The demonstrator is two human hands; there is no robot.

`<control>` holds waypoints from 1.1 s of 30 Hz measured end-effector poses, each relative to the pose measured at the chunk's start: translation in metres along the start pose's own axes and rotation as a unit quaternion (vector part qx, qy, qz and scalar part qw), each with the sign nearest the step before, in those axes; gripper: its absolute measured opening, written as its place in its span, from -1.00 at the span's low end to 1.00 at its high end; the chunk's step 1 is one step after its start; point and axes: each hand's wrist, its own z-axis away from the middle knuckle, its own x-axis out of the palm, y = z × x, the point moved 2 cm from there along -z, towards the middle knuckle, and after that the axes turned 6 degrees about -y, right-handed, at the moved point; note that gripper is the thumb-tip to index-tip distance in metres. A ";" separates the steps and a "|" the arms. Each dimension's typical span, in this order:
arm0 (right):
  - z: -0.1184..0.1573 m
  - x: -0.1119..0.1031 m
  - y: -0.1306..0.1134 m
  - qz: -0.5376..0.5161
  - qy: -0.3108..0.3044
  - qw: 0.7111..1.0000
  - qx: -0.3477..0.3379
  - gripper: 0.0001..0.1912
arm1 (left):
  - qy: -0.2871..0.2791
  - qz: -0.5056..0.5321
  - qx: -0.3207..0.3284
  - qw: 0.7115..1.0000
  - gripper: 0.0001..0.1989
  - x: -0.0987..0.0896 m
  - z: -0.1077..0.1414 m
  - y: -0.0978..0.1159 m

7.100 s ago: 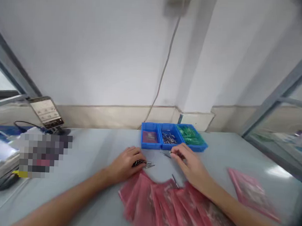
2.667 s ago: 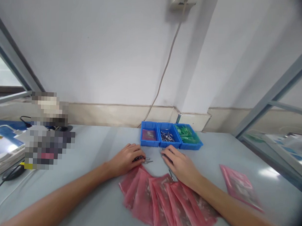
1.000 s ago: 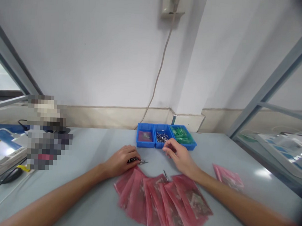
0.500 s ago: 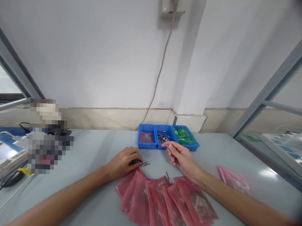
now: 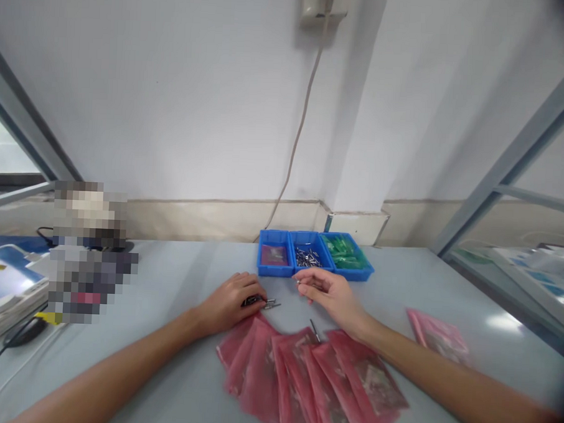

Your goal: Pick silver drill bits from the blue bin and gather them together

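My left hand [image 5: 235, 302] rests on the table, fingers curled over several thin metal pins [image 5: 269, 304] whose ends stick out at its right side. My right hand [image 5: 331, 295] is in the air just in front of the blue bins, thumb and fingers pinched on a small metal pin [image 5: 299, 282]; the fingers hide most of it. Below both hands, pink translucent bags [image 5: 261, 385] lie overlapped in a fan. One dark metal pin [image 5: 315, 330] lies at the mouth of a middle bag.
Three joined blue bins [image 5: 275, 273] stand at the back, with a pink bag, loose metal pins [image 5: 307, 257] and green packets [image 5: 346, 255]. Another pink bag [image 5: 440, 335] lies at right. A person [image 5: 91, 253], blurred out, is at far left near cables and a power strip.
My right hand has moved slightly left and turned, with the small pin now at its fingertips. My left hand stays nearly still on its pins.
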 end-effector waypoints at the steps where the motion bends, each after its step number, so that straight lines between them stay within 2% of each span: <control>1: -0.001 0.000 0.001 0.003 0.004 1.000 -0.001 -0.64 | 0.001 0.000 0.001 1.000 -0.82 0.000 0.000 0.000; 13: -0.004 0.000 0.000 -0.025 -0.016 0.999 0.023 -0.53 | -0.008 0.006 -0.001 1.000 -0.85 -0.001 0.001 0.001; 22: -0.004 -0.001 0.002 -0.013 -0.058 0.998 0.019 -0.53 | -0.016 0.014 -0.005 1.000 -0.86 -0.002 0.002 0.001; 33: -0.002 -0.005 0.005 0.021 -0.066 0.997 0.031 -0.61 | -0.009 0.012 0.003 1.000 -0.88 -0.003 0.004 0.001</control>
